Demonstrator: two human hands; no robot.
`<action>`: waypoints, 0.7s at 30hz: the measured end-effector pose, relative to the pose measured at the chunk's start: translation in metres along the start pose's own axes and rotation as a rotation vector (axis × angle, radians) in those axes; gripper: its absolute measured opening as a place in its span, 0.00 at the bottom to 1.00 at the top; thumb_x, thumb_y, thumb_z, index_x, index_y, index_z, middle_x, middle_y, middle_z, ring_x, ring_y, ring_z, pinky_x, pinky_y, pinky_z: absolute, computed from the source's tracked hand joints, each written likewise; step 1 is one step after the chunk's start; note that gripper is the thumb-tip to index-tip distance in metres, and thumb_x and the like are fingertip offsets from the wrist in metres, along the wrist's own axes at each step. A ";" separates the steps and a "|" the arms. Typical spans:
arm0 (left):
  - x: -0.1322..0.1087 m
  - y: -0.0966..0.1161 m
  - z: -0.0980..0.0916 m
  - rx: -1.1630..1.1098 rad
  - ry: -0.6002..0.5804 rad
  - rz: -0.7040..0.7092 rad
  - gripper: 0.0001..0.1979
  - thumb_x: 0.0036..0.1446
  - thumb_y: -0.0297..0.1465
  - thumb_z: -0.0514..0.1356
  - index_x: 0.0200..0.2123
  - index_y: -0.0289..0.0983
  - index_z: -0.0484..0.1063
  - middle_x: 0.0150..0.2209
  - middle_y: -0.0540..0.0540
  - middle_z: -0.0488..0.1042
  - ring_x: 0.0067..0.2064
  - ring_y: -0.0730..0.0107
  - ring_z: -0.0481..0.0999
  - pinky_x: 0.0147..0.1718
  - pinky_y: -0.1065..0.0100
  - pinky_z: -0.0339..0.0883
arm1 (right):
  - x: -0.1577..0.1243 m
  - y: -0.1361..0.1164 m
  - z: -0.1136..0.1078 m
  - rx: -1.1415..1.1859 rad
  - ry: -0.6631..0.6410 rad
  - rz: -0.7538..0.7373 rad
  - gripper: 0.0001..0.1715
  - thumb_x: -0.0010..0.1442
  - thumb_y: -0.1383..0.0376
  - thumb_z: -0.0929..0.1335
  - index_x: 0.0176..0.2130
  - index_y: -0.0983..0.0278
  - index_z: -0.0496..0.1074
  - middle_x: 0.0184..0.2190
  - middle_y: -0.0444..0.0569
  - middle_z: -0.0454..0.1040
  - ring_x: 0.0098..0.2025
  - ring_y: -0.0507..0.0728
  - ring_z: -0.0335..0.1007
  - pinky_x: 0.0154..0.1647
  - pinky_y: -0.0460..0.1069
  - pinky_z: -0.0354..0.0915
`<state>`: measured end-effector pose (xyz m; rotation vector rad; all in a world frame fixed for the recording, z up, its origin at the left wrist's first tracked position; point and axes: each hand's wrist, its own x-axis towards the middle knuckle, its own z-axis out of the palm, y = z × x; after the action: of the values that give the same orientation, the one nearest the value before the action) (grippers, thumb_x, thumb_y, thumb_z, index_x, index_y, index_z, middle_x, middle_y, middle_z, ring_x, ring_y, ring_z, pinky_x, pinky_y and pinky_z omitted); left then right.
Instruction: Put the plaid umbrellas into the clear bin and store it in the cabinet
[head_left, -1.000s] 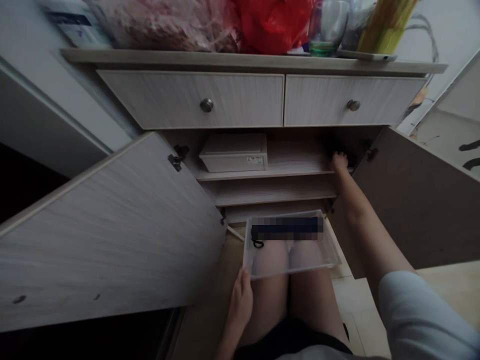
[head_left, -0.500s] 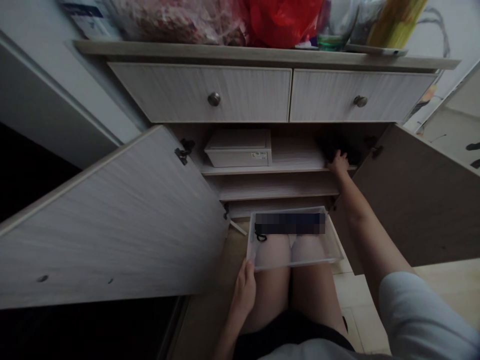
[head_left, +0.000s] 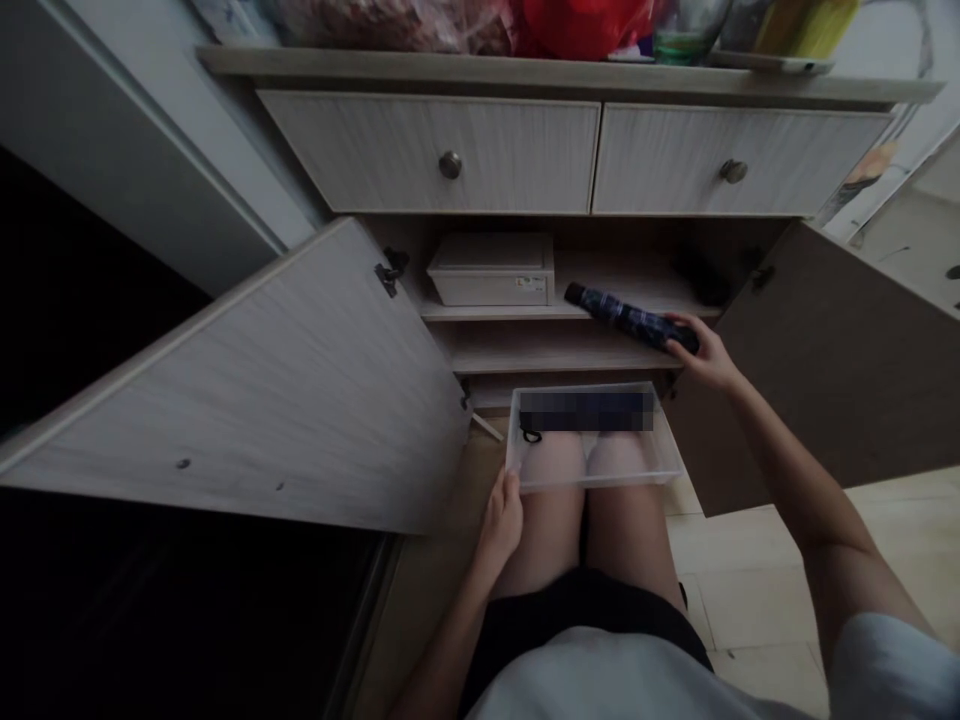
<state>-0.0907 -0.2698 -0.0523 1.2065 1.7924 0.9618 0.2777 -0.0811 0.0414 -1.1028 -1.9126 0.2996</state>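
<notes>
My right hand (head_left: pixel 701 352) is closed round one end of a dark, patterned folded umbrella (head_left: pixel 626 316). The umbrella points to the left, in front of the cabinet's upper shelf (head_left: pixel 487 312). On my thighs rests a clear plastic tray (head_left: pixel 600 480), and my left hand (head_left: pixel 504 510) grips its near left corner. Along the tray's far side lies a dark long item, mostly blurred out by a pixel block, with a black loop (head_left: pixel 531 435) at its left end.
A lidded white box (head_left: pixel 491 272) stands on the upper shelf's left, and something dark (head_left: pixel 705 280) lies at its right. The left door (head_left: pixel 300 400) and right door (head_left: pixel 840 370) stand swung out on both sides. Bags and a glass (head_left: pixel 690 35) crowd the cabinet top.
My right hand has come out from the right end of the upper shelf, bringing the umbrella with it. My left hand keeps its hold on the tray. The view has shifted slightly.
</notes>
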 end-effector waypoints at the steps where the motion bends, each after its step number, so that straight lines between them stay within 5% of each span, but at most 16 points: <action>1: 0.000 0.000 0.000 0.006 0.004 0.004 0.26 0.68 0.35 0.44 0.61 0.30 0.68 0.63 0.32 0.69 0.67 0.58 0.66 0.67 0.56 0.57 | -0.012 -0.017 -0.003 -0.001 -0.064 -0.057 0.26 0.64 0.53 0.67 0.58 0.60 0.68 0.52 0.55 0.75 0.53 0.63 0.72 0.56 0.59 0.68; 5: 0.000 0.001 0.001 0.007 0.000 0.035 0.26 0.68 0.35 0.44 0.62 0.32 0.68 0.64 0.35 0.69 0.68 0.59 0.65 0.67 0.57 0.57 | -0.048 -0.069 -0.009 0.033 -0.328 -0.190 0.24 0.68 0.58 0.65 0.61 0.58 0.67 0.51 0.55 0.74 0.51 0.62 0.73 0.52 0.57 0.71; 8: -0.002 0.004 0.000 -0.008 0.012 0.047 0.26 0.68 0.35 0.44 0.62 0.31 0.68 0.64 0.35 0.69 0.69 0.60 0.63 0.68 0.56 0.55 | -0.060 -0.084 -0.003 0.050 -0.463 -0.203 0.24 0.70 0.60 0.63 0.63 0.59 0.66 0.50 0.56 0.73 0.50 0.61 0.73 0.50 0.57 0.72; 13: -0.005 0.010 -0.001 -0.009 0.007 0.011 0.25 0.68 0.34 0.45 0.61 0.32 0.69 0.62 0.35 0.71 0.68 0.59 0.64 0.67 0.56 0.56 | -0.066 -0.075 0.018 0.021 -0.611 -0.221 0.25 0.70 0.62 0.62 0.63 0.61 0.65 0.50 0.58 0.72 0.50 0.61 0.72 0.51 0.58 0.72; 21: -0.004 0.009 -0.003 -0.052 -0.001 -0.014 0.23 0.68 0.34 0.46 0.57 0.33 0.73 0.56 0.36 0.76 0.61 0.57 0.73 0.60 0.56 0.68 | -0.070 -0.056 0.042 -0.156 -0.648 -0.176 0.23 0.62 0.65 0.68 0.57 0.63 0.69 0.49 0.59 0.74 0.51 0.63 0.72 0.51 0.59 0.68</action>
<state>-0.0893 -0.2721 -0.0424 1.1611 1.7624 0.9936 0.2272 -0.1605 0.0090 -0.9983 -2.6268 0.4537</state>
